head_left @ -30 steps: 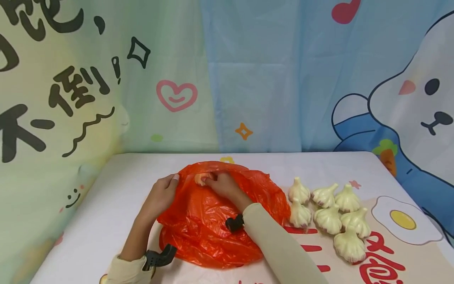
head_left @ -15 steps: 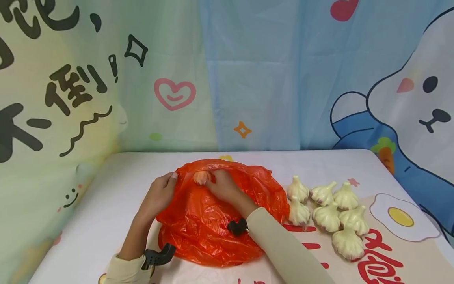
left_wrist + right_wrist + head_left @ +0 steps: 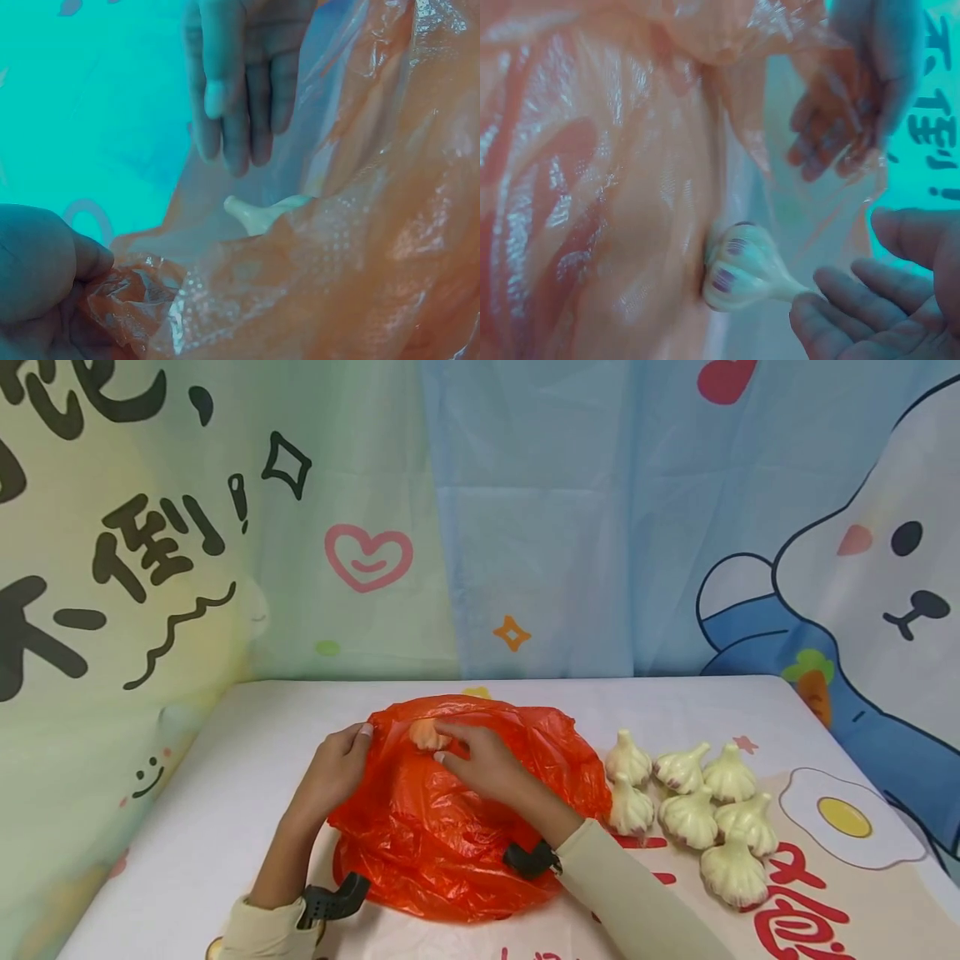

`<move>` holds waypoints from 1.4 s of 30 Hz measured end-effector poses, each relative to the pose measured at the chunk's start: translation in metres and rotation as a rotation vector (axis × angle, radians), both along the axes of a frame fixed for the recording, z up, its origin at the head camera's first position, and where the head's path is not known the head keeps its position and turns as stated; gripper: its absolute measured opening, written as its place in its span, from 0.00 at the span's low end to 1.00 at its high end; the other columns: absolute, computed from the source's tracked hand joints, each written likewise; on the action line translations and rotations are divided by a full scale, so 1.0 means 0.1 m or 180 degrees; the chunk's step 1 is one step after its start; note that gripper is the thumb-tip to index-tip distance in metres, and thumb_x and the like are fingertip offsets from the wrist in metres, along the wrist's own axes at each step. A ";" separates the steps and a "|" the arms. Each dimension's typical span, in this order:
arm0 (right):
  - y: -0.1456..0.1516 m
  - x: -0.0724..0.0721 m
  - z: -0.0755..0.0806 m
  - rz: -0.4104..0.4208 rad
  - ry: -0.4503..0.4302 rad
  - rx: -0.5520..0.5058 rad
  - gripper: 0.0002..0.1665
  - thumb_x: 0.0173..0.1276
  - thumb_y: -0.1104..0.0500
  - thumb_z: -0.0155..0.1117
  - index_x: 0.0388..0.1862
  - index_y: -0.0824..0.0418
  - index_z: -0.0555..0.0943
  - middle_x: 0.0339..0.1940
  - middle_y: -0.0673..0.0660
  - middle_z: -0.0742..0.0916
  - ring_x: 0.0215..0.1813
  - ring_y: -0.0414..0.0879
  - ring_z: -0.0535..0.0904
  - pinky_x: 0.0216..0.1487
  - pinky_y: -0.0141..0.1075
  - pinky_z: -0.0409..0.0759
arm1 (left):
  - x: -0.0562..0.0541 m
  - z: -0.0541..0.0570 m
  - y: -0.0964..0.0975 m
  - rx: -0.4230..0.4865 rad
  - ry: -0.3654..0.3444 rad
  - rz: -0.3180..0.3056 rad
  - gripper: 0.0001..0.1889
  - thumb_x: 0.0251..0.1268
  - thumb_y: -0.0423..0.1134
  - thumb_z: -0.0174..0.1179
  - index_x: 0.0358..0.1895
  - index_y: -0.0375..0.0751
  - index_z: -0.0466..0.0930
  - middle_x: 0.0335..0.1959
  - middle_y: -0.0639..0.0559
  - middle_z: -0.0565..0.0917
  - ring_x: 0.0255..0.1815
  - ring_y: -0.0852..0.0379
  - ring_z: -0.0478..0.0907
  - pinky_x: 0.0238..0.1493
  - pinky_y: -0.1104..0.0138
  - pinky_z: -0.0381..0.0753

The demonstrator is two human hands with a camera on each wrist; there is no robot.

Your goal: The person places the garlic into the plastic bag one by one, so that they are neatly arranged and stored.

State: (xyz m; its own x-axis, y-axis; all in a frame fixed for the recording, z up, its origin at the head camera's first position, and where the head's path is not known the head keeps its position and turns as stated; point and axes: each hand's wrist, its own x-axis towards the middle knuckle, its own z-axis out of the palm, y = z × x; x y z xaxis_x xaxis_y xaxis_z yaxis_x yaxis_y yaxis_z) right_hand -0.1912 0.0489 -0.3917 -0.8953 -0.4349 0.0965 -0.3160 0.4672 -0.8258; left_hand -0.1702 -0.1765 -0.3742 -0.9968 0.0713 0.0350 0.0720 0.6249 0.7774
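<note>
My left hand (image 3: 341,768) pinches the left edge of a red plastic bag (image 3: 442,835), holding its mouth up. At the mouth lies a garlic bulb (image 3: 427,735), partly veiled by the thin plastic in the head view. The right wrist view shows the bulb's pale body with purple patches, its stem toward the fingers. My right hand (image 3: 483,764) hovers over the bag mouth, fingers stretched and spread, with nothing held. Its fingertips are right by the garlic stem in the right wrist view. In the left wrist view only the stem (image 3: 255,216) shows above the plastic.
Several garlic bulbs (image 3: 690,818) lie in a cluster to the right of the bag, two of them close to its edge. A printed mat (image 3: 847,893) covers the front of the white table (image 3: 285,710). A patterned curtain (image 3: 540,527) hangs behind.
My right hand has let go of the garlic bulb at the bag mouth, its fingers spreading as it drew back a little to the right. The left hand keeps its pinch on the bag edge.
</note>
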 end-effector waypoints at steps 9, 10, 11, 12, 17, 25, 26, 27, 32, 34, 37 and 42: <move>0.23 0.26 0.12 0.0070 -0.0113 -0.0378 0.22 0.70 0.60 0.61 0.63 0.58 0.78 0.58 0.53 0.82 0.36 0.46 0.77 0.36 0.37 0.75 | 0.01 0.00 0.00 0.0022 -0.0034 0.0011 0.23 0.81 0.45 0.36 0.48 0.32 0.79 0.29 0.44 0.76 0.30 0.50 0.71 0.34 0.61 0.73; 0.26 0.28 0.13 0.0057 -0.0118 -0.0400 0.21 0.70 0.61 0.62 0.62 0.57 0.79 0.57 0.53 0.82 0.36 0.45 0.77 0.34 0.36 0.75 | 0.01 0.00 0.00 0.0026 -0.0041 0.0016 0.23 0.81 0.45 0.36 0.48 0.32 0.79 0.28 0.44 0.75 0.30 0.50 0.71 0.34 0.61 0.73; 0.29 0.31 0.13 0.0046 -0.0149 -0.0426 0.21 0.70 0.61 0.62 0.61 0.56 0.80 0.55 0.53 0.83 0.33 0.46 0.77 0.31 0.35 0.75 | 0.01 0.01 0.00 0.0019 -0.0035 0.0017 0.23 0.81 0.45 0.36 0.47 0.32 0.79 0.27 0.44 0.75 0.30 0.50 0.71 0.33 0.61 0.73; 0.33 0.33 0.13 0.0028 -0.0166 -0.0430 0.20 0.70 0.60 0.62 0.61 0.55 0.80 0.54 0.53 0.83 0.32 0.46 0.77 0.29 0.35 0.75 | 0.01 0.01 0.00 0.0017 -0.0030 0.0017 0.23 0.81 0.45 0.36 0.46 0.32 0.79 0.27 0.45 0.74 0.29 0.50 0.71 0.33 0.61 0.73; 0.54 0.43 0.09 -0.0027 -0.0201 -0.0394 0.20 0.70 0.60 0.62 0.60 0.54 0.80 0.54 0.53 0.84 0.41 0.48 0.81 0.38 0.35 0.81 | 0.00 0.01 0.01 0.0042 -0.0029 0.0009 0.23 0.81 0.46 0.36 0.47 0.32 0.79 0.27 0.43 0.74 0.29 0.50 0.71 0.32 0.62 0.74; 0.84 0.56 0.06 -0.0074 -0.0101 -0.0340 0.20 0.70 0.59 0.63 0.61 0.51 0.80 0.59 0.53 0.81 0.57 0.52 0.79 0.52 0.41 0.79 | 0.01 0.00 0.02 0.0073 -0.0070 0.0000 0.24 0.81 0.47 0.36 0.46 0.32 0.78 0.27 0.43 0.74 0.29 0.50 0.71 0.31 0.62 0.74; 0.87 0.58 0.06 -0.0090 -0.0109 -0.0347 0.20 0.71 0.59 0.63 0.60 0.50 0.80 0.59 0.53 0.82 0.57 0.52 0.79 0.51 0.41 0.80 | 0.01 0.00 0.02 0.0072 -0.0071 0.0002 0.24 0.81 0.47 0.36 0.45 0.32 0.78 0.26 0.44 0.74 0.28 0.50 0.71 0.31 0.62 0.74; 0.90 0.59 0.07 -0.0132 -0.0104 -0.0322 0.19 0.70 0.58 0.63 0.60 0.48 0.80 0.59 0.52 0.82 0.56 0.50 0.79 0.50 0.39 0.80 | 0.01 0.00 0.02 0.0068 -0.0067 0.0005 0.24 0.81 0.47 0.36 0.44 0.32 0.78 0.25 0.44 0.73 0.28 0.50 0.71 0.31 0.62 0.74; 1.06 0.67 0.12 -0.0304 0.0000 -0.0324 0.19 0.69 0.59 0.64 0.58 0.47 0.82 0.56 0.50 0.83 0.55 0.47 0.80 0.48 0.35 0.80 | 0.02 -0.01 0.01 0.0060 -0.0040 0.0002 0.23 0.81 0.46 0.36 0.43 0.32 0.78 0.24 0.45 0.72 0.27 0.50 0.70 0.30 0.62 0.73; 1.13 0.69 0.13 -0.0348 0.0070 -0.0373 0.19 0.69 0.60 0.64 0.58 0.52 0.82 0.55 0.52 0.84 0.55 0.50 0.80 0.48 0.36 0.80 | 0.02 -0.01 0.00 0.0066 -0.0038 0.0000 0.23 0.81 0.46 0.36 0.44 0.32 0.78 0.25 0.45 0.73 0.28 0.50 0.71 0.30 0.62 0.74; 1.24 0.74 0.13 -0.0466 0.0162 -0.0387 0.19 0.69 0.60 0.65 0.58 0.56 0.82 0.54 0.54 0.84 0.56 0.54 0.80 0.47 0.37 0.81 | 0.02 -0.01 0.00 0.0097 -0.0053 0.0001 0.23 0.81 0.47 0.36 0.46 0.32 0.78 0.28 0.44 0.75 0.29 0.50 0.72 0.32 0.62 0.75; 1.43 0.80 0.12 -0.0739 0.0266 -0.0373 0.18 0.69 0.59 0.64 0.57 0.56 0.82 0.54 0.54 0.84 0.56 0.54 0.81 0.45 0.37 0.81 | 0.03 0.00 0.01 0.0116 -0.0072 -0.0010 0.24 0.81 0.47 0.36 0.48 0.32 0.78 0.29 0.43 0.76 0.30 0.49 0.73 0.32 0.62 0.76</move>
